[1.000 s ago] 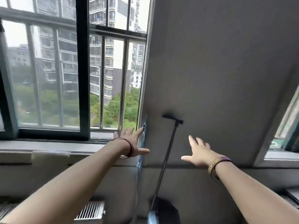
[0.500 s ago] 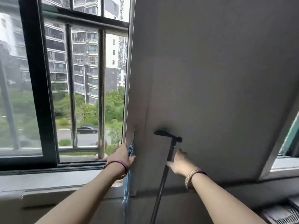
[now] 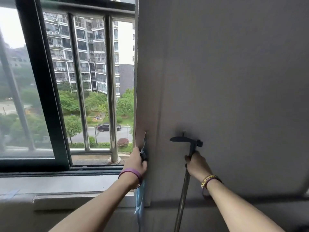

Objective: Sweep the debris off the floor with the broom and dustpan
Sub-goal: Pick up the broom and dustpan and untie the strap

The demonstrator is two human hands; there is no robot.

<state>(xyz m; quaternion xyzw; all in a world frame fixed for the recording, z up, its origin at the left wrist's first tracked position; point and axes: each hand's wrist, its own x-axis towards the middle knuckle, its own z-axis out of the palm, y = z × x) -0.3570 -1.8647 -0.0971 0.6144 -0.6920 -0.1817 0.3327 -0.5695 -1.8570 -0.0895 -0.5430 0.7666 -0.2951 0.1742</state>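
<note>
Left hand point(image 3: 136, 162) grips the dark top of a blue tool point(image 3: 139, 201) hanging at the edge of the wall point(image 3: 234, 81). Right hand point(image 3: 197, 165) clasps a metal pole point(image 3: 183, 196) just below its hung head. Lift both clear of their hooks point(image 3: 183, 134) before drawing away; which sweeps and which collects is unclear.

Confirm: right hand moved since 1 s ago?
Yes: the right hand went left onto the hanging metal handle, gripping just below its black top piece; earlier it hovered open to the handle's right.

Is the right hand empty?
No, the right hand grips the metal pole near its top.
</note>
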